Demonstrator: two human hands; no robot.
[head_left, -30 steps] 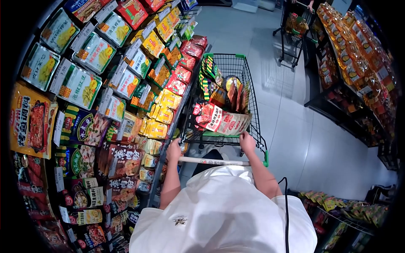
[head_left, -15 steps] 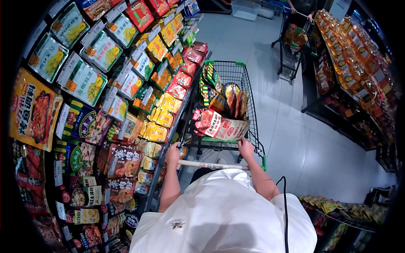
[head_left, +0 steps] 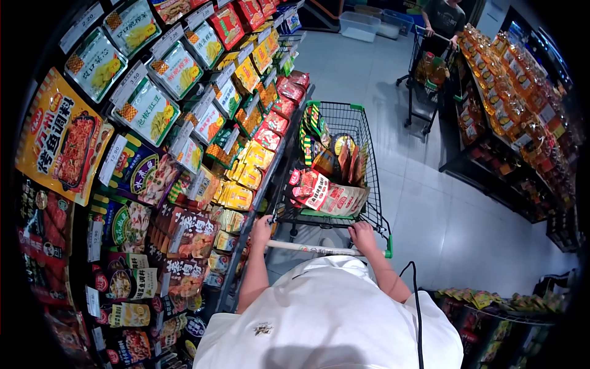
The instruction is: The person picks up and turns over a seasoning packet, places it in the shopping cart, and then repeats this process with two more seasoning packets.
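A shopping cart [head_left: 367, 147] with a black wire basket and green corners stands in front of me. My left hand [head_left: 260, 231] is closed at the left end of its pale handle bar [head_left: 316, 248], beside the shelf. Near the bar's right end, my right hand [head_left: 362, 237] lies over the cart with its fingers curled; their undersides are hidden. Inside the basket, a red and white seasoning packet [head_left: 311, 187] lies on a beige packet [head_left: 345, 200]. Brown packets [head_left: 353, 163] stand behind them, and green-and-yellow striped packets [head_left: 307, 138] line the left side.
Shelves of seasoning packets [head_left: 64, 144] and pickle packets [head_left: 150, 111] rise close on the left. At the right stands a display of oil bottles [head_left: 513, 92]. Ahead, another person [head_left: 444, 21] holds a second cart [head_left: 424, 92]. Plastic tubs [head_left: 359, 26] sit at the back.
My right hand has drawn back from the basket's rear rim towards the handle bar. The view has shifted, so the cart and shelves appear lower and further right. The other person shows more fully.
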